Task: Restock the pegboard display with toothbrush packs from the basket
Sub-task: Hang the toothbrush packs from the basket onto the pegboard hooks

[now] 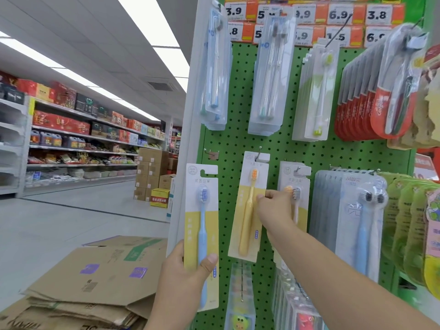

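Toothbrush packs: we have two in hand, both up at the green pegboard (281, 144). Our left hand (183, 277) grips the blue toothbrush pack (202, 225) by its lower end, thumb curled across the front, fingers behind. That pack is upright, held just left of the board's white side post (190, 96), not on any hook. An empty hook (210, 152) sits on the board above and right of its top edge.

Our right hand (273, 206) pinches the right edge of the yellow toothbrush pack (250, 206) at mid height, fingers curled onto the card. The pack's top notch is at a hook (260, 151) in the middle row; it hangs slightly tilted, bottom swung left. We can't tell if the notch is fully seated.

Just right of it, another pack (296, 179) of the same style hangs on its own hook, partly behind our right hand. Further right hang grey-blue packs (352, 222), then green packs (404, 222) at the edge. Top row, left to right: clear packs (214, 67), more clear packs (271, 75), yellow-green brush packs (316, 91), red packs (371, 103). Price tags (338, 15) run along the top.

Near left, flattened cardboard boxes (95, 277) lie below our left hand. Far left, stocked shelves (78, 139) line the aisle, with stacked cartons (152, 172) at the far end. The basket is out of view.
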